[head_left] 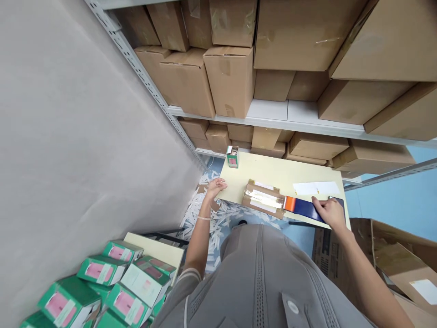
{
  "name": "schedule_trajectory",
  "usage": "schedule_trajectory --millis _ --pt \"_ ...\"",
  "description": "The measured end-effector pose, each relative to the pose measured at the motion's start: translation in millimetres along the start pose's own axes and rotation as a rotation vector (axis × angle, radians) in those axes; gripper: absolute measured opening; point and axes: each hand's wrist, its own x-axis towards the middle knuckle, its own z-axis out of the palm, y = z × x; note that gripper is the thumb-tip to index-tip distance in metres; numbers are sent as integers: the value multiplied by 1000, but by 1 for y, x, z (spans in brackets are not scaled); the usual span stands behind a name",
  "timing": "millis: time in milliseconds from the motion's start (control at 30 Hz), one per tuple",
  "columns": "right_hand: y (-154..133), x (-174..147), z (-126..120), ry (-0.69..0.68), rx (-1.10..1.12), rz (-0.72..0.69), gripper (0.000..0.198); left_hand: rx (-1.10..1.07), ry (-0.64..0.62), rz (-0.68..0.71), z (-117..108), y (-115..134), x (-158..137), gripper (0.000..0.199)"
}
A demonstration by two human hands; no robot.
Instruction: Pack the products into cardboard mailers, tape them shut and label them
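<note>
At the table's left end is my left hand (pixel 216 187), its fingers loosely bent and a little apart, with nothing visible in them. My right hand (pixel 329 212) has its fingers closed over the right end of a long, flat, dark blue tool with an orange end (pixel 307 210). That orange end touches the right side of a small brown cardboard box (pixel 249 193). Shiny tape (pixel 264 198) runs lengthwise over white labels on the box top. Partly behind my right hand lies a dark, phone-like object (pixel 339 203). A white paper sheet (pixel 327 187) lies behind the blue tool.
A small green box (pixel 232 157) with its top open stands on the pale table (pixel 273 165). Shelves of cartons (pixel 230 82) rise behind. Paper strips (pixel 205 218) litter the floor. Several green boxes (pixel 99 270) are piled lower left; a large open carton (pixel 362 237) stands right.
</note>
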Motion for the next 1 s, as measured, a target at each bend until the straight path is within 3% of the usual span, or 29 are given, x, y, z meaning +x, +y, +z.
schedule_trajectory --millis 133,500,767,1000 --pt "17 -5 2 27 -112 1 60 -6 -47 -27 9 -12 4 39" --pt "25 -28 6 40 -210 120 57 -57 -117 -67 31 -43 19 49" --pt "13 -21 14 63 -289 111 58 -93 -19 -47 56 -83 27 50" --pt "-5 -9 26 125 -397 53 56 3 126 -15 93 -107 32 31"
